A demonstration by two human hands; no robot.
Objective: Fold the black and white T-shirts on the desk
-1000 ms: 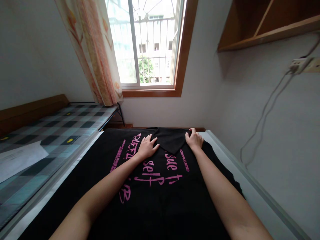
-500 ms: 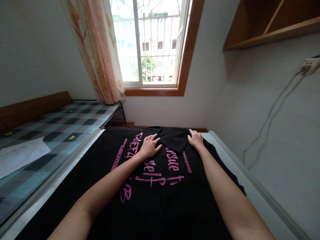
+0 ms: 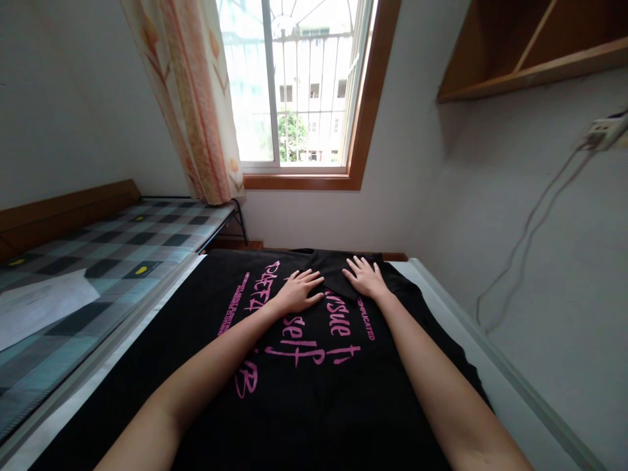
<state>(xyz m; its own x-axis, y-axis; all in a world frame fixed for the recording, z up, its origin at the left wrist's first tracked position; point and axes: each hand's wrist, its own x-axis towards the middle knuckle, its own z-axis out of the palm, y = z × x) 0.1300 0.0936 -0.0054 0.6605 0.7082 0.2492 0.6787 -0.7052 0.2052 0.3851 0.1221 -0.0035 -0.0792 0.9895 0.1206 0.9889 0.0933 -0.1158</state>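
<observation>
A black T-shirt (image 3: pixel 314 405) with pink lettering lies spread over a white table (image 3: pixel 515 399). Near its far end a sleeve (image 3: pixel 336 268) is folded inward over the print, covering part of the letters. My left hand (image 3: pixel 300 291) rests flat on the shirt at the left edge of that sleeve, fingers stretched out. On the sleeve's right part lies my right hand (image 3: pixel 364 278), palm down with its fingers spread. Neither hand grips the cloth.
To the left is a bed (image 3: pixel 167 226) with a checked cover, and a sheet of paper (image 3: pixel 46 307) on it. A curtain (image 3: pixel 196 98) hangs beside the barred window (image 3: pixel 314 98). A wooden shelf (image 3: pixel 530 78) and a socket with a cable (image 3: pixel 606 131) are on the right wall.
My right hand has moved left from the sleeve's outer corner onto the folded sleeve, its fingers spreading. My left hand has shifted slightly right.
</observation>
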